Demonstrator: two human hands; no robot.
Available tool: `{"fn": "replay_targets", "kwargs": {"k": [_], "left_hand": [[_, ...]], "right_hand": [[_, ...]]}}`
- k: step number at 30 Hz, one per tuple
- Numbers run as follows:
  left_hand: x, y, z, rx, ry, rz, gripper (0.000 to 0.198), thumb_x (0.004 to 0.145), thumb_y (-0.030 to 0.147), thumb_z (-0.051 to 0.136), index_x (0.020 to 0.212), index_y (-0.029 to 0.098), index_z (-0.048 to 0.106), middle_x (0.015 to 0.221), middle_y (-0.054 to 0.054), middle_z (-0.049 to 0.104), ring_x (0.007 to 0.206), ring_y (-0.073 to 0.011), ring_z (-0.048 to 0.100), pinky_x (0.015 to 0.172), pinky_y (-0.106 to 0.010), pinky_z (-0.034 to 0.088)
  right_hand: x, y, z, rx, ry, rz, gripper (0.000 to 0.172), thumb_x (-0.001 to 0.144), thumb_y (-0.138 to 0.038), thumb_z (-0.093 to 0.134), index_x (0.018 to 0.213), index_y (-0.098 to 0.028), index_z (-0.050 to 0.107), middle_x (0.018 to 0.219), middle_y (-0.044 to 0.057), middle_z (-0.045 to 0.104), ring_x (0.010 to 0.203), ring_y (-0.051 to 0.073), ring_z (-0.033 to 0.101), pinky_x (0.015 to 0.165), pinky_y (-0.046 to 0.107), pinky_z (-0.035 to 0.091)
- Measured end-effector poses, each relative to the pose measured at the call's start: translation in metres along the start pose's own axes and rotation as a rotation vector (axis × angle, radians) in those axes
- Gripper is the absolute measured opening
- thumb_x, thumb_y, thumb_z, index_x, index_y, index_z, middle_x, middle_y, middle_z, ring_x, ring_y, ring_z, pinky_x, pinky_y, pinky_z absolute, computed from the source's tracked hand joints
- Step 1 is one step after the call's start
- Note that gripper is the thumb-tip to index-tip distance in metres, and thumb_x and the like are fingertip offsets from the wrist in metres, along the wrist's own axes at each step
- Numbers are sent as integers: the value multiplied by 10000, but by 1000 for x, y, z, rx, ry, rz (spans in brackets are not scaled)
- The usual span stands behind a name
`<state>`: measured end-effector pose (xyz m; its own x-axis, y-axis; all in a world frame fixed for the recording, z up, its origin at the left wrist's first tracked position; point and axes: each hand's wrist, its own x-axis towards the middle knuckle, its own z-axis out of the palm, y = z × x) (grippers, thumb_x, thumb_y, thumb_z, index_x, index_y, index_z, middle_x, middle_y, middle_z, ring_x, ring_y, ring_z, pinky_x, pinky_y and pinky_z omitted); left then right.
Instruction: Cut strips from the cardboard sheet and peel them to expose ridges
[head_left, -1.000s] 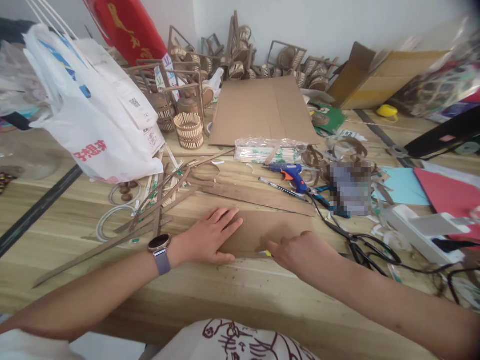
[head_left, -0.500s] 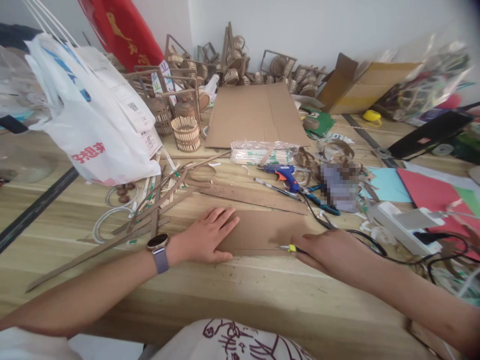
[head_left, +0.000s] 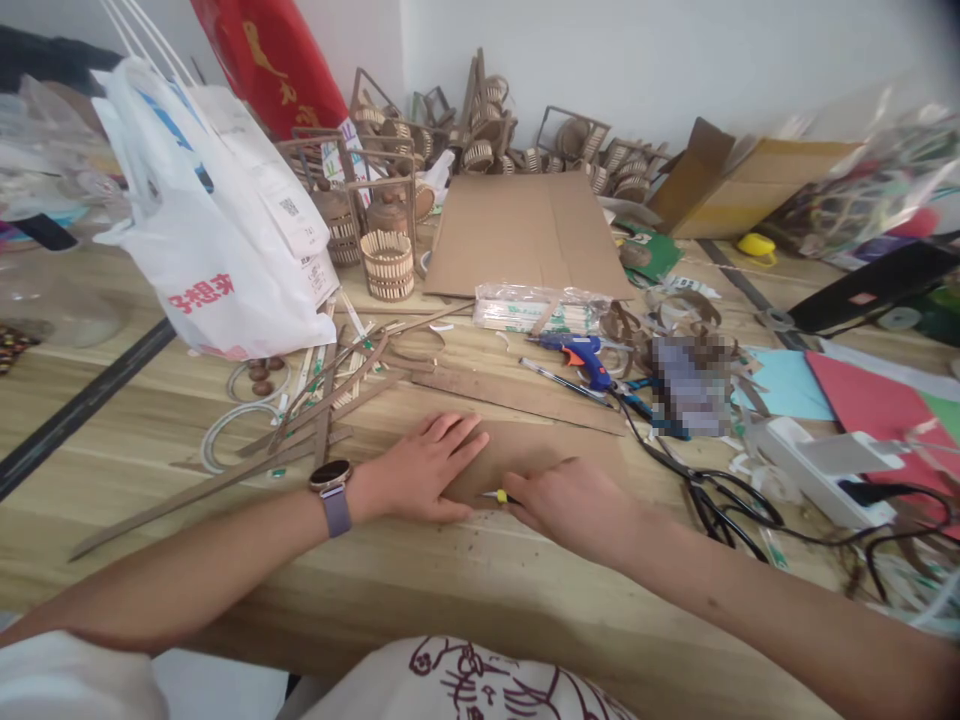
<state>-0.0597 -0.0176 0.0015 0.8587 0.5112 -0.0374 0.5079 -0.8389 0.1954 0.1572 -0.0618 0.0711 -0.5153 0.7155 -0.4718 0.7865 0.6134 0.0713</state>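
My left hand (head_left: 427, 468) lies spread on the left end of a small brown cardboard sheet (head_left: 551, 440), fingers apart. A craft knife (head_left: 501, 496) with a yellow-and-black handle is gripped in my right hand (head_left: 574, 505). Its thin metal tip points left and rests at the sheet's near edge, a short way from my left thumb. My right hand and forearm cover part of that edge. Just beyond the sheet lies a long brown strip (head_left: 510, 395).
Beyond are a pen (head_left: 566, 382), a blue glue gun (head_left: 589, 360) and a large cardboard sheet (head_left: 517, 235). Black scissors (head_left: 720, 500) and a white power strip (head_left: 821, 470) lie right. Left stand a white plastic bag (head_left: 225, 240), a small slatted bucket (head_left: 388, 265) and loose strips (head_left: 225, 490).
My right hand has drawn the craft knife leftward along the sheet's near edge, closer to my left hand. The scissors have come into view. The left hand stays on the cardboard.
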Motion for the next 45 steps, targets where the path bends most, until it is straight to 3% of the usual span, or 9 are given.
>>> {"fn": "replay_targets", "kwargs": {"k": [10, 15, 25, 32, 36, 39, 42, 45], "left_hand": [[-1, 0, -1, -6, 22, 16, 866, 876, 661, 504, 1499, 94, 305, 1574, -236, 270, 1418, -383, 239, 1143, -535, 238], [-1, 1, -4, 7, -8, 23, 850, 895, 652, 486, 1502, 85, 307, 1575, -247, 263, 1416, -389, 248, 1139, -535, 240], [-1, 1, -5, 44, -48, 17, 854, 911, 667, 446, 1523, 98, 268, 1585, -243, 238, 1422, -392, 245, 1138, -530, 237], [-1, -3, -8, 27, -54, 24, 918, 893, 739, 401, 1525, 83, 284, 1577, -250, 258, 1411, -397, 262, 1121, -533, 264], [13, -13, -18, 21, 46, 39, 650, 1011, 589, 253, 1415, 136, 486, 1537, -170, 382, 1368, -330, 330, 1119, -481, 284], [32, -18, -22, 63, 141, 48, 502, 1041, 451, 297, 1308, 130, 577, 1471, -150, 460, 1299, -302, 385, 1110, -446, 302], [50, -17, -18, 70, 150, 60, 444, 1030, 417, 359, 1297, 138, 579, 1399, -150, 504, 1198, -291, 447, 1070, -440, 341], [57, -15, -10, 49, 130, 85, 536, 1005, 497, 401, 1381, 131, 505, 1434, -163, 463, 1217, -311, 426, 1069, -453, 331]], "right_hand": [[5, -8, -3, -110, 25, -53, 98, 915, -129, 557, 945, -165, 643, 716, 86, 755, 638, 257, 745, 460, 248, 363], [-1, -1, 1, -110, 16, -47, 132, 927, -133, 533, 937, -170, 659, 702, 91, 750, 615, 260, 737, 464, 255, 373], [-43, 41, 26, -163, 9, 35, 262, 931, -129, 506, 1145, -203, 638, 700, 67, 740, 581, 218, 710, 474, 252, 279], [-80, 84, 32, -7, 15, 127, 197, 987, -275, 469, 1029, -205, 648, 840, 67, 778, 716, 249, 741, 498, 269, 309], [-69, 65, 31, 33, 97, 82, 174, 981, -302, 493, 924, -205, 627, 768, 36, 761, 641, 199, 720, 493, 250, 309], [-43, 32, 20, 50, 150, 24, 160, 974, -313, 524, 912, -194, 612, 771, 37, 761, 636, 190, 716, 511, 247, 332], [-15, 1, 6, 50, 117, -4, 161, 972, -315, 536, 929, -185, 622, 782, 44, 760, 663, 208, 725, 501, 248, 343], [5, -19, -4, 11, 109, -22, 153, 971, -287, 533, 979, -176, 638, 774, 59, 753, 663, 230, 728, 478, 253, 357]]}}
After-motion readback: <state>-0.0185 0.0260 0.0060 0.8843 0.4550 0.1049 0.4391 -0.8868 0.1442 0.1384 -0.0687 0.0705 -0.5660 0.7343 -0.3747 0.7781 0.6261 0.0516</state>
